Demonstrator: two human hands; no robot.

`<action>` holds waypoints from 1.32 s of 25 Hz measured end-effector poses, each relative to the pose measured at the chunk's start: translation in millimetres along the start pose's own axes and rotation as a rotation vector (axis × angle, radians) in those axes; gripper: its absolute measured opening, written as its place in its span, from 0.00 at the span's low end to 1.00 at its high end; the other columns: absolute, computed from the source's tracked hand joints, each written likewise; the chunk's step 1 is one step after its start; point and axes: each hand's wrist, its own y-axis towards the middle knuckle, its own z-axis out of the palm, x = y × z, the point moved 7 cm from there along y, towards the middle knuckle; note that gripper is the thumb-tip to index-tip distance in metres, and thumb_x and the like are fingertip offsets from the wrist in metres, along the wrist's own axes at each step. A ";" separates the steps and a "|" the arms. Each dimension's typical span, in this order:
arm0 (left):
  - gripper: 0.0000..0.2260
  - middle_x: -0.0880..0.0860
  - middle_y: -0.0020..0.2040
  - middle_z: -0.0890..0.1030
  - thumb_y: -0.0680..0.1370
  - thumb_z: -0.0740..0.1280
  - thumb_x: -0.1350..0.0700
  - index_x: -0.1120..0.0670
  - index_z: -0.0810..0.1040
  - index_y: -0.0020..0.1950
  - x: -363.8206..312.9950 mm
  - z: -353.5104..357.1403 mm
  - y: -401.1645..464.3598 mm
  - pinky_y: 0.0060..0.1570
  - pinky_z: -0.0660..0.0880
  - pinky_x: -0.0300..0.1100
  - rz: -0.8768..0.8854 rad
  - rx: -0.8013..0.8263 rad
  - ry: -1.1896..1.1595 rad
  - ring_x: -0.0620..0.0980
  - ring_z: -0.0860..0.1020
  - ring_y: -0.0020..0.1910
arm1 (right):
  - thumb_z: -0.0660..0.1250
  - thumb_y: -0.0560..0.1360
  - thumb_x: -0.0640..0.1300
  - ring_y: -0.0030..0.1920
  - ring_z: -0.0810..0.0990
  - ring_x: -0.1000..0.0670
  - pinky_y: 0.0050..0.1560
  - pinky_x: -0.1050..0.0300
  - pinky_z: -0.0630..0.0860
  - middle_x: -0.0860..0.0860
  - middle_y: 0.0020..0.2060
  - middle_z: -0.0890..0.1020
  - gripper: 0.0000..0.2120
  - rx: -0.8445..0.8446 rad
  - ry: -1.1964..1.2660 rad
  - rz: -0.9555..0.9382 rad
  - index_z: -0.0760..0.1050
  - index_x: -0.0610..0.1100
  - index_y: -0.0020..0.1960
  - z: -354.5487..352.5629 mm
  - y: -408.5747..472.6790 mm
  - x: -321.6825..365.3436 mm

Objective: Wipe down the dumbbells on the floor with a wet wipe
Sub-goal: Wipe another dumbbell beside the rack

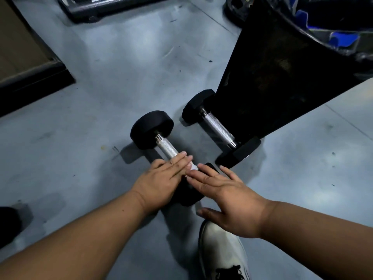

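A round-headed black dumbbell (pixel 153 129) with a knurled steel handle lies on the grey floor, its near head under my hands. My left hand (pixel 161 178) lies flat with straight fingers over the handle's near end, and a bit of white wet wipe (pixel 192 166) shows beneath its fingertips. My right hand (pixel 226 197) rests with spread, straight fingers on the near head. A second, hex-headed dumbbell (pixel 219 128) lies just to the right, untouched.
A tall black bin (pixel 272 77) stands right behind the hex dumbbell. A dark equipment frame (pixel 105 9) lies at the top, a brown mat with a black edge (pixel 30 73) at left. My white shoe (pixel 222 253) is below my right hand.
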 end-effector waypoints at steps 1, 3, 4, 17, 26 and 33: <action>0.23 0.53 0.77 0.72 0.80 0.58 0.55 0.57 0.75 0.74 8.1 -1.9 -0.5 0.54 0.66 0.47 -0.004 0.022 0.018 0.51 0.71 0.76 | 0.63 0.84 0.60 0.80 0.30 0.64 0.80 0.50 0.31 0.68 0.82 0.41 0.38 -0.010 -0.020 -0.009 0.45 0.60 0.85 3.3 -0.5 1.4; 0.22 0.52 0.77 0.72 0.82 0.56 0.52 0.56 0.76 0.73 40.7 -9.5 3.6 0.52 0.68 0.48 -0.181 0.009 0.050 0.50 0.72 0.75 | 0.65 0.83 0.59 0.80 0.30 0.63 0.80 0.51 0.30 0.68 0.82 0.41 0.40 -0.019 -0.006 -0.025 0.45 0.59 0.85 8.0 -0.7 2.5; 0.22 0.52 0.77 0.72 0.82 0.56 0.51 0.56 0.77 0.73 52.2 -14.4 4.1 0.52 0.68 0.48 -0.285 0.003 0.049 0.50 0.72 0.75 | 0.66 0.83 0.57 0.80 0.29 0.64 0.81 0.53 0.32 0.68 0.82 0.41 0.40 -0.020 0.018 -0.031 0.45 0.59 0.85 9.0 -0.5 2.0; 0.27 0.57 0.80 0.67 0.78 0.56 0.53 0.60 0.72 0.76 8.3 0.2 -6.0 0.54 0.65 0.48 -0.143 0.144 0.125 0.54 0.67 0.78 | 0.67 0.82 0.56 0.80 0.29 0.62 0.84 0.48 0.40 0.65 0.83 0.41 0.42 -0.022 0.045 -0.041 0.44 0.58 0.86 12.4 0.3 1.3; 0.27 0.55 0.80 0.66 0.76 0.62 0.55 0.59 0.71 0.76 8.7 -1.8 -7.8 0.56 0.71 0.49 -0.155 0.160 0.026 0.52 0.66 0.78 | 0.67 0.82 0.57 0.80 0.28 0.62 0.84 0.50 0.37 0.65 0.83 0.40 0.42 -0.004 0.037 -0.035 0.43 0.58 0.86 11.1 1.0 2.1; 0.23 0.53 0.77 0.71 0.81 0.58 0.51 0.57 0.75 0.73 54.5 -15.1 5.2 0.54 0.62 0.48 -0.423 0.078 0.054 0.49 0.69 0.76 | 0.67 0.82 0.54 0.80 0.29 0.61 0.83 0.51 0.36 0.65 0.83 0.40 0.42 0.012 0.039 -0.025 0.44 0.57 0.86 7.2 0.0 2.1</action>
